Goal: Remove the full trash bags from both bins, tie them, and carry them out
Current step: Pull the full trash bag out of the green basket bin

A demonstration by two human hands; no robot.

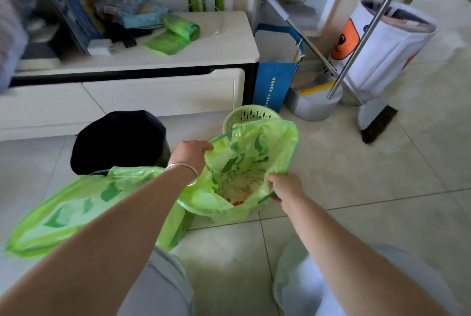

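Note:
A green trash bag (237, 162) with rubbish inside sits open on the tiled floor in front of a small green slotted bin (248, 114). My left hand (191, 153) grips the bag's rim on its left side. My right hand (285, 187) grips the rim on the near right side. A second green bag (84, 206) lies flat on the floor under my left forearm. Behind it stands a dark bin (119, 139), its inside black.
A white low cabinet (153, 86) runs along the back, with a roll of green bags (181, 26) on top. A blue paper bag (274, 83), a broom and dustpan (377, 121), a metal pole (369, 27) and a white fabric hamper (387, 45) stand at right.

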